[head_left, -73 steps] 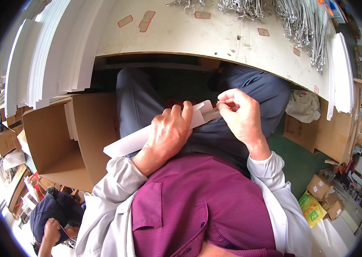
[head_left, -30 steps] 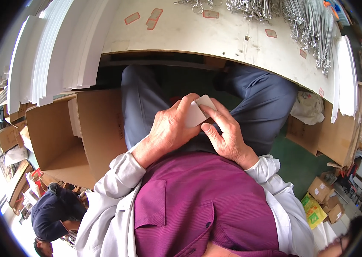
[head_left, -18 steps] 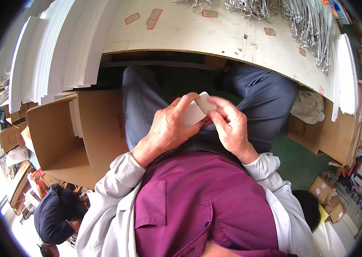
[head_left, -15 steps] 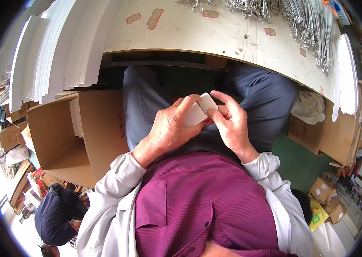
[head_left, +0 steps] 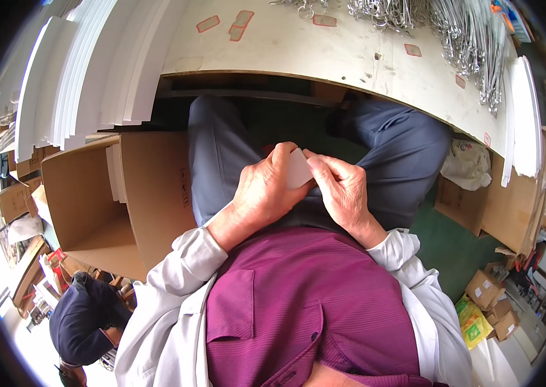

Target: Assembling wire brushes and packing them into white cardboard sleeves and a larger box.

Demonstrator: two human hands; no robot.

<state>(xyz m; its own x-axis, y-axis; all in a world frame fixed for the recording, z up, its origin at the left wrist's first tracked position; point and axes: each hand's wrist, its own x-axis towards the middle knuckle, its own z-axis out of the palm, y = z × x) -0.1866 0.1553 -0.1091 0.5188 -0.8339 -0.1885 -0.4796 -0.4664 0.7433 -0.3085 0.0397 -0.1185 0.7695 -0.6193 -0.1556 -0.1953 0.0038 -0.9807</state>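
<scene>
Above my lap I hold a small white rectangular piece (head_left: 297, 169) with a smooth face; I cannot make out its exact kind. My left hand (head_left: 260, 190) is wrapped round its left side, thumb along the upper edge. The fingers of my right hand (head_left: 345, 193) are pinched at its right edge, thumb and forefinger pressed together there. Most of the piece's underside is hidden by both hands.
A pale worktable (head_left: 273, 48) lies ahead, with bundles of metal wire pieces with rings (head_left: 473, 51) at its far right. White folded panels (head_left: 86, 71) stand at the left, above an open cardboard box (head_left: 92, 213). A co-worker (head_left: 86, 316) is at lower left.
A second white part with a rounded corner, seen earlier between my right fingers, is now out of sight. My right fingers have folded in against the piece's edge.
</scene>
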